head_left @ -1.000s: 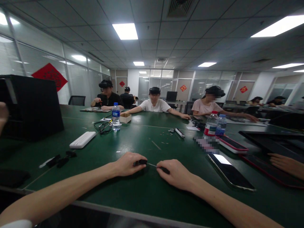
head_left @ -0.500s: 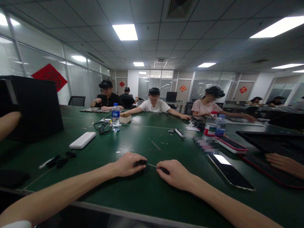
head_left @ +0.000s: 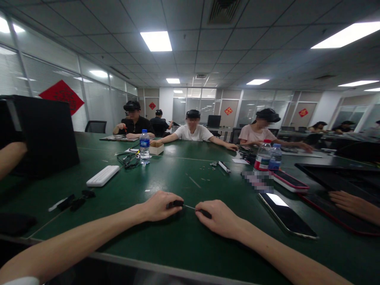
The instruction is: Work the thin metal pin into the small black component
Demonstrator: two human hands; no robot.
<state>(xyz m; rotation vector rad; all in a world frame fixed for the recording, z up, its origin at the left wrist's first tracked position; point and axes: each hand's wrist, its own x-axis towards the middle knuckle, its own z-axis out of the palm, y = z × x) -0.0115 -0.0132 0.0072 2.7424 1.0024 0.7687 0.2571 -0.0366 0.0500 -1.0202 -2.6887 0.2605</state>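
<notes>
Near the table's front edge my left hand (head_left: 162,206) pinches a small black part (head_left: 175,203) between thumb and fingers; its kind cannot be told. Just to the right, my right hand (head_left: 219,217) is closed around the black handle of what looks like a screwdriver (head_left: 204,213). Its thin metal shaft (head_left: 189,207) points left and reaches the black part. Whether the tip sits in the part is hidden. Both hands rest on the green table (head_left: 166,249).
On the right lie a smartphone (head_left: 291,217) and a red-edged phone (head_left: 291,181), near bottles (head_left: 262,156) and another person's hand (head_left: 353,204). A white case (head_left: 103,176) and black pieces (head_left: 74,201) lie left, before a black box (head_left: 44,134). Several people sit across the table.
My hands, the black part and the screwdriver hold almost the same place. At the far right, the hand of the person in pink has shifted slightly left.
</notes>
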